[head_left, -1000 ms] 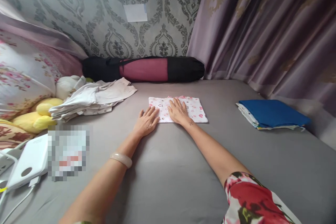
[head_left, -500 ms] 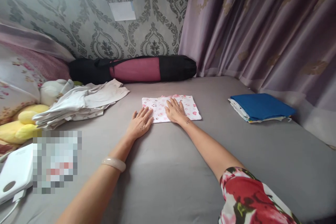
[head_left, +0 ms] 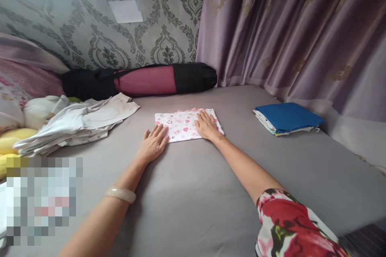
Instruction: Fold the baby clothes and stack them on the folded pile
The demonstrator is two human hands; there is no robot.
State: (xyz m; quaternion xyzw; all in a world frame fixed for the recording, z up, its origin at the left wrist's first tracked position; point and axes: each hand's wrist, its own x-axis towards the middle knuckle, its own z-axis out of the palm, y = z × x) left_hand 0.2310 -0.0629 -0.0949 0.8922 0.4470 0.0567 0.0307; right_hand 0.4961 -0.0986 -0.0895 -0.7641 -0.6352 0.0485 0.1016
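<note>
A folded white cloth garment with a pink and red print [head_left: 182, 125] lies flat on the grey bed sheet [head_left: 187, 200]. My left hand [head_left: 153, 141] rests at its lower left corner, fingers spread, the fingertips touching the cloth's edge. Flat on the right part of the cloth lies my right hand [head_left: 208, 125], its fingers stretched out. Neither hand grips anything. A bit of pink frill shows at the cloth's far edge.
Left of the cloth is a pile of pale clothes [head_left: 81, 122], with plush toys [head_left: 42, 110] beyond. A folded blue stack [head_left: 288, 117] sits at right. Along the wall lies a black and maroon long bag [head_left: 144, 80]. A purple curtain [head_left: 256, 28] hangs at the back right.
My right hand has slid to the right across the cloth, toward its right edge. The left hand stays at the left corner. The whole view has shifted a little to the right.
</note>
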